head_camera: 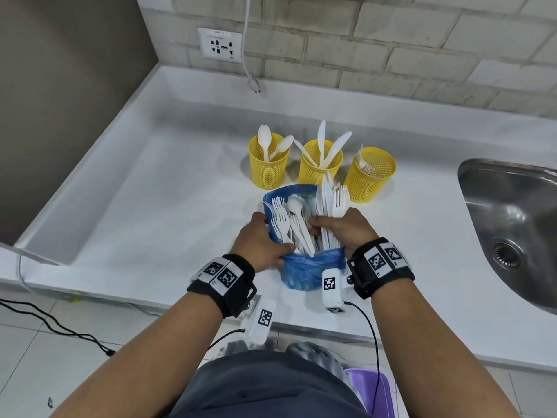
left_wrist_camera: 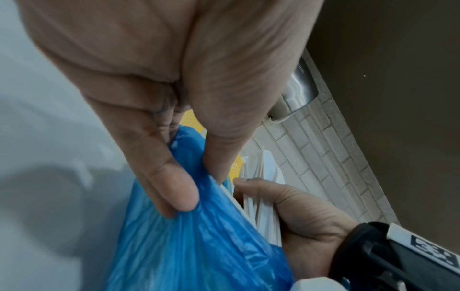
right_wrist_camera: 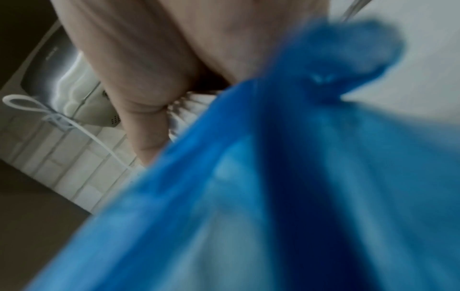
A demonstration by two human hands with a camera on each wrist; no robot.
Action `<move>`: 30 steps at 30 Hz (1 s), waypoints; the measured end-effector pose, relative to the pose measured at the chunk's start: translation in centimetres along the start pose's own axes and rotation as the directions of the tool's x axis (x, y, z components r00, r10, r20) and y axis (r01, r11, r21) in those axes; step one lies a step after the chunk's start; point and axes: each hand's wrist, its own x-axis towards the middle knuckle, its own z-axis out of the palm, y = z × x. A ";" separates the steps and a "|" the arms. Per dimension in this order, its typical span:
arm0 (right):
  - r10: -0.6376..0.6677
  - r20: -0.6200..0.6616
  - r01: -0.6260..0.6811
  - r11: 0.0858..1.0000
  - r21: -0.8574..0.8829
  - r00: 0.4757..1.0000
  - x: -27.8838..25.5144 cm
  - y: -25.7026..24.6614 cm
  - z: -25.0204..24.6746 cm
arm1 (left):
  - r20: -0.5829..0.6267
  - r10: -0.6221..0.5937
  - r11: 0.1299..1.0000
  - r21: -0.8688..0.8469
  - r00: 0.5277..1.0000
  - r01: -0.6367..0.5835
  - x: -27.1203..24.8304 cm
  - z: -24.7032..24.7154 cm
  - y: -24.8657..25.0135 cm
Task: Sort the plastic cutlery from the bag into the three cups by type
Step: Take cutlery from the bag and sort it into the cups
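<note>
White countertop (head_camera: 126,212) across the middle of the head view, brick wall (head_camera: 391,49) along the top, steel sink (head_camera: 512,224) at the right edge. Centre frame, an open blue plastic bag (head_camera: 313,267) lying on the counter, packed with white plastic cutlery (head_camera: 289,224): forks at the left, a spoon bowl in the middle. Just above the bag, a row of three yellow mesh cups: left cup (head_camera: 268,164) with two spoons, middle cup (head_camera: 319,164) with knives, right cup (head_camera: 369,176) with forks. Left hand (head_camera: 262,242) at the bag's left rim; from the left wrist camera, thumb and fingers (left_wrist_camera: 174,189) clearly pinching a fold of the blue plastic, a detail only partly visible from overhead. Right hand (head_camera: 346,233) at the bag's right side, fingers curled around an upright bundle of white pieces (head_camera: 331,203), a fork and knife tips rising above the knuckles; the same grip visible lower right in the left wrist view (left_wrist_camera: 298,212), handles wedged in the closed fingers. Right wrist camera mostly filled by blurred blue plastic (right_wrist_camera: 273,196), with only a finger (right_wrist_camera: 147,122) and a sliver of white handles at centre, the grip itself not clear there. Black bands with printed marker squares on both wrists (head_camera: 379,263). Wall socket (head_camera: 220,45) at upper left of the head view.
</note>
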 end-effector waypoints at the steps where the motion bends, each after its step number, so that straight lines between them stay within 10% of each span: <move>1: -0.003 -0.012 0.003 1.000 -0.006 1.000 0.1 0.1 0.0 | 0.001 0.002 1.000 0.013 1.000 -0.002 0.0 0.0 0.0; 15: -0.154 -0.031 0.153 0.903 0.402 0.988 -0.9 -1.5 0.9 | -0.176 0.072 0.958 0.287 0.982 -0.019 -0.1 -0.5 0.4; 24: -0.218 -0.036 0.214 0.891 0.401 0.975 -0.9 -1.7 1.4 | -0.128 0.393 0.881 0.336 0.910 -0.333 0.2 0.9 0.8; 30: -0.151 -0.117 0.185 0.905 0.382 0.982 -0.3 -0.9 0.9 | -0.383 0.050 0.994 0.109 0.922 -0.008 0.7 0.1 -1.3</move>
